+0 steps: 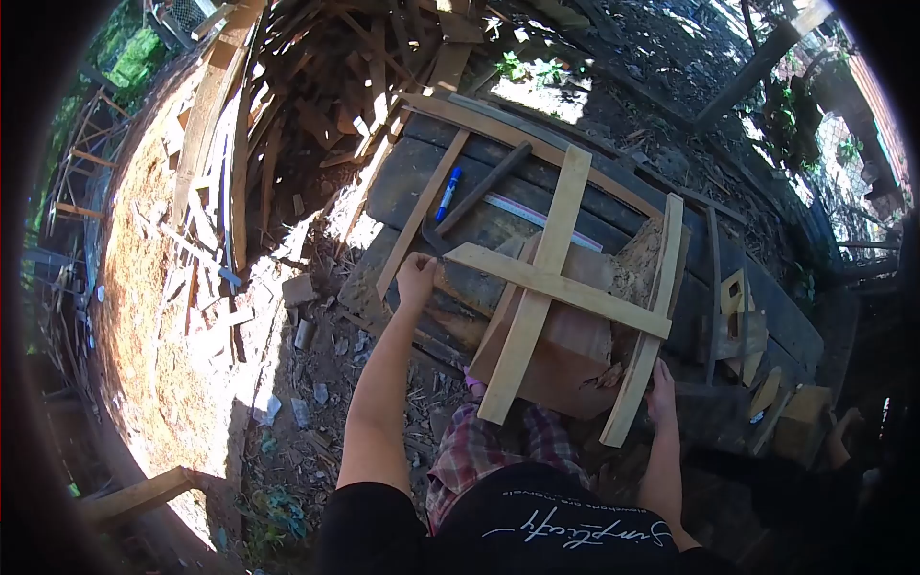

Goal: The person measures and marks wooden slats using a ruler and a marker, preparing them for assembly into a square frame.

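A cross of pale, smooth slats (pixel 537 287) is laid on a reddish board (pixel 570 359) over dark, rough planks (pixel 412 172). The near end of the curved slat (pixel 652 307), at the right, is grasped by the right hand (pixel 661 388). The left hand (pixel 415 278) is clenched beside the crosspiece's left end; what is held cannot be told.

Pale, unfinished wood slats (pixel 537 287) on dark, weathered, perhaps rough planks (pixel 412 182)
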The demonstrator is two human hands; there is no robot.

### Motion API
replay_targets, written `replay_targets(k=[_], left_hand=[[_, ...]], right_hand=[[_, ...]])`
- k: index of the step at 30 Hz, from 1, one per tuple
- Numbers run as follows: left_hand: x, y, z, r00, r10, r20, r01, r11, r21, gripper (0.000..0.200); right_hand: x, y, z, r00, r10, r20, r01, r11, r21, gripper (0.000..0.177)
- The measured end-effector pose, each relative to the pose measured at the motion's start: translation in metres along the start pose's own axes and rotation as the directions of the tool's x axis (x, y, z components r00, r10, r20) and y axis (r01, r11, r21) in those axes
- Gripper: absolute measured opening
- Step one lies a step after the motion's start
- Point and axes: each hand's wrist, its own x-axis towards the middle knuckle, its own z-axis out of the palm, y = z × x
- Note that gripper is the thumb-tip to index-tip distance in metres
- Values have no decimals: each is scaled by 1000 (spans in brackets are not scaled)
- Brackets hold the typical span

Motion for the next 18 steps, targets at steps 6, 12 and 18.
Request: replay_targets(k=[6, 12, 18], left_hand=[[53, 80, 6, 994, 108, 11, -108, 970, 219, 18], [100, 91, 35, 939, 342, 32, -283, 717, 637, 28], [123, 86, 50, 958, 247, 148, -262, 534, 804, 39]], right_hand=[[6, 4, -6, 1000, 6, 4, -6, 999, -34, 45], [6, 9, -10, 1000, 13, -8, -13, 999, -48, 45], [3, 1, -7, 993, 94, -71, -95, 995, -20, 45]])
